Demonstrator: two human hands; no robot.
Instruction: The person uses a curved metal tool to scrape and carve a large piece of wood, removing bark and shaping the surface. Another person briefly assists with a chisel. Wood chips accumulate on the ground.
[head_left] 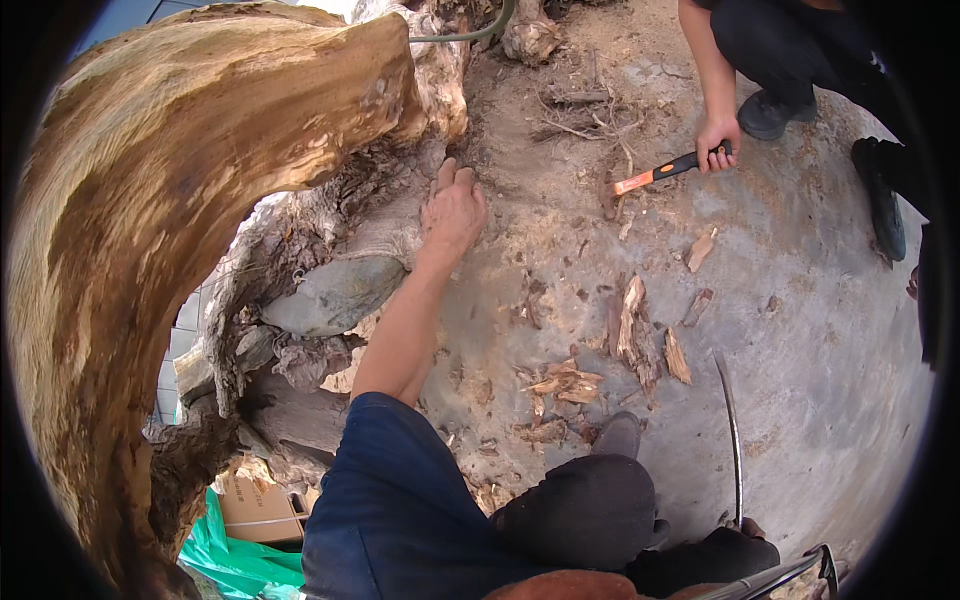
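My left hand [455, 212] reaches forward, back up, and rests against the end of a gnarled grey-brown root [385, 222]. Its fingers are slightly bent and apart, with nothing seen in them. A smooth greenish-grey stone [335, 297] sits wedged in the roots beside my forearm. At the lower right, a little of my right hand [752, 527] shows by my knee, at the bottom of a thin, slightly curved metal bar [733, 430]. It appears closed on the bar; most of that hand is hidden.
A huge pale, curved trunk [130, 230] arches over the left side. At upper right a crouching person's hand [718, 143] holds an orange-and-black hammer [655, 173]. Wood chips [630, 325] litter the concrete floor [820, 340]. A cardboard box [258, 508] and green plastic sheet [225, 560] lie lower left.
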